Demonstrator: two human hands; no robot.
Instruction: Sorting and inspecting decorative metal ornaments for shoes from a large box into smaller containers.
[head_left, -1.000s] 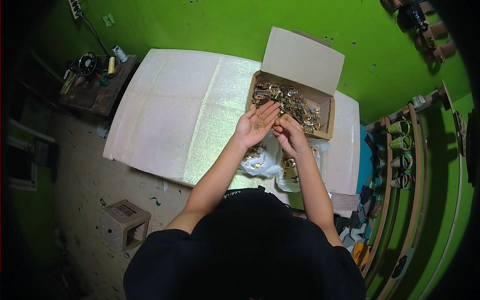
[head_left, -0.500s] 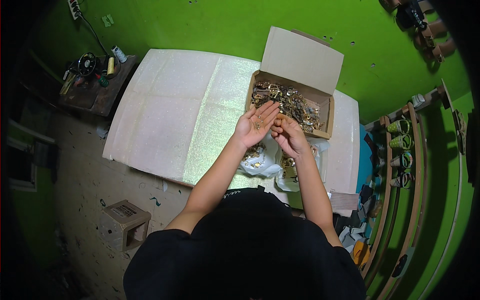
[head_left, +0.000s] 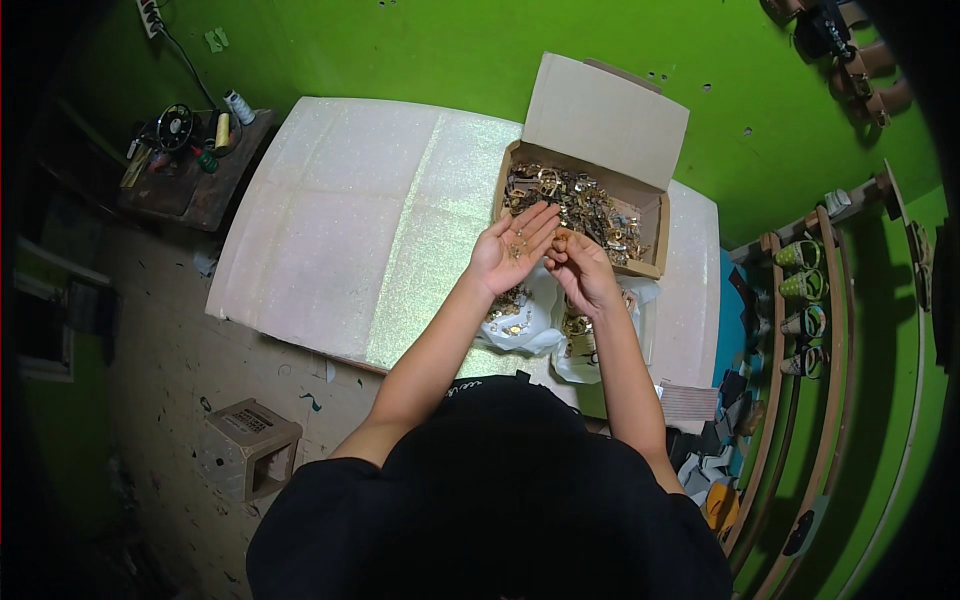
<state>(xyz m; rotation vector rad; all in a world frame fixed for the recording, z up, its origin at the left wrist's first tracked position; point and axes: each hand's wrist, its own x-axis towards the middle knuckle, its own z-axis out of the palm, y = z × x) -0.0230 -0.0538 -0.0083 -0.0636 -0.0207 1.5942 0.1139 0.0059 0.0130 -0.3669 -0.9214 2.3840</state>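
Observation:
My left hand [head_left: 510,253] is held palm up over the table, fingers stretched out flat. A few tiny shiny metal pieces [head_left: 517,247] lie loose on its palm. Close beside it, near the fingertips, my right hand [head_left: 583,270] has thumb and fingers pinched together; whatever is between them is too small to make out. Just beyond both hands stands an open cardboard box [head_left: 660,235] full of gold and dark metal buckles [head_left: 580,205]. Below the hands sit two white plastic bags [head_left: 535,335] with more gold-coloured metal parts, partly hidden by my hands and right forearm.
A glittery pale sheet [head_left: 330,220] covers the table. At the left, a sewing machine [head_left: 172,128] and thread spools [head_left: 238,107] stand on a small wooden table. A wooden rack [head_left: 770,400] with sandals [head_left: 802,285] is at the right. A carton [head_left: 250,450] rests on the floor.
My right hand's fingers have shifted slightly, staying pinched beside the left fingertips. The left hand keeps its place, palm up with the small pieces.

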